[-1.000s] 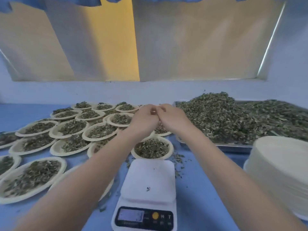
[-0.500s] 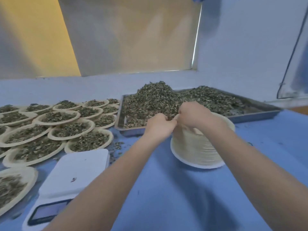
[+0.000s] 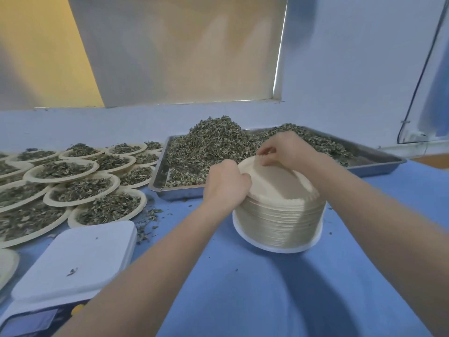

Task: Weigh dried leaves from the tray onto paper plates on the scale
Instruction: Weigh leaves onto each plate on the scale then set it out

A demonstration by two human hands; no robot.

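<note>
Fingers [image 3: 266, 152] of the right hand [image 3: 286, 149] pinch the far rim of the top paper plate, while the left hand [image 3: 224, 186] curls over the near-left rim.

Blue counter [image 3: 267, 288] carries a rectangular metal tray [image 3: 379, 164] heaped with dried leaves [image 3: 209, 142], long axis left-right; the round, ribbed stack of paper plates [image 3: 279, 210] stands upright before it; the flat white scale [image 3: 73, 259] lies left, bare but for a leaf scrap.
</note>
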